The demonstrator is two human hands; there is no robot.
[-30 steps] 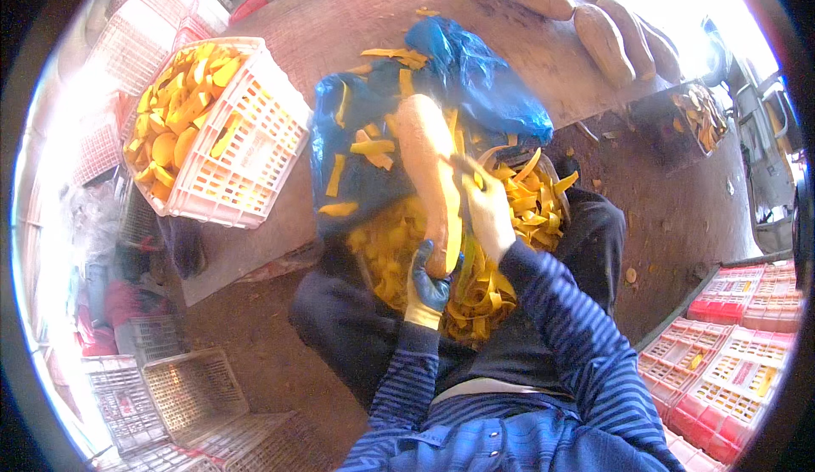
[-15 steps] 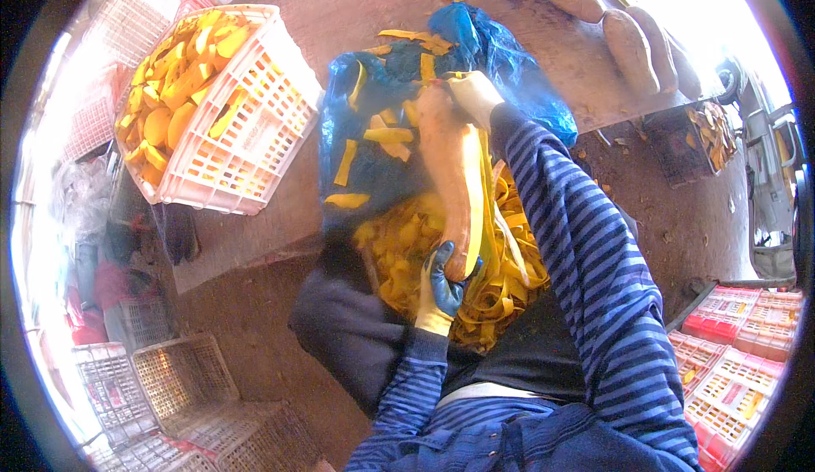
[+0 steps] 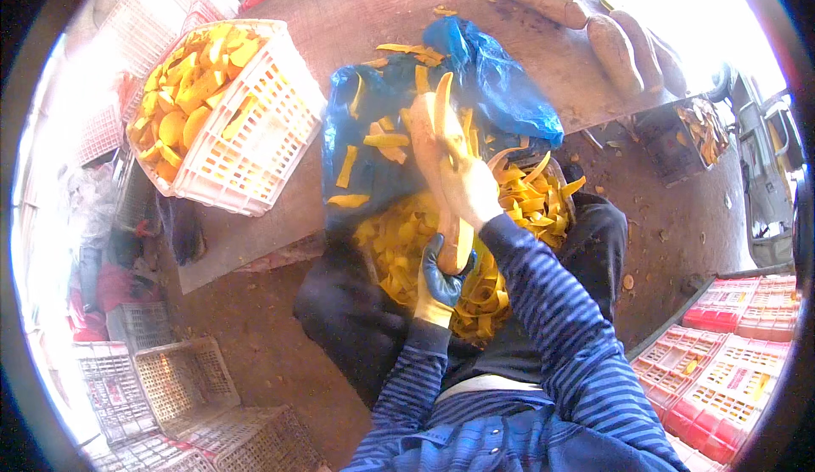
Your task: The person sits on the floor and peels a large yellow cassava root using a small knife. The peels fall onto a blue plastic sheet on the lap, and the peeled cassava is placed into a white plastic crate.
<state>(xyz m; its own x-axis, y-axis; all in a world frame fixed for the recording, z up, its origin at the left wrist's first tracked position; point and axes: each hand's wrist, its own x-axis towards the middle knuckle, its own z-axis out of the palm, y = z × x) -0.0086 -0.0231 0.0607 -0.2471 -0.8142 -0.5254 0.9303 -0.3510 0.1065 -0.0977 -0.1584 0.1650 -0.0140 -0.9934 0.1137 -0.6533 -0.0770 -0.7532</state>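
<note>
- Where the gloved fingers (image 3: 443, 261) wrap the near end of the long orange root (image 3: 435, 175), the left hand (image 3: 440, 281) is clamped on it, blue palm and yellow cuff showing.
- Right hand (image 3: 469, 190), bare, lies along the upper side of the root, fingers together and curled over it; a peel strip (image 3: 443, 103) curls up just beyond the fingertips. Any tool in this hand is hidden.
- Root sits tilted over the lap, far end pointing away from the body, part skinned.
- Under and around both hands: heap of orange peelings (image 3: 501, 243) on the lap, spilling onto a blue plastic sheet (image 3: 501, 90).
- Sheet lies on a brown board (image 3: 356, 22) set just ahead of the knees.
- White slotted crate (image 3: 255, 158) on the board's left, filled with orange cut pieces.
- Unpeeled brown roots (image 3: 615, 47) at the board's far right edge, well apart from the hands.
- Red and white crates (image 3: 730, 370) on the ground at right.
</note>
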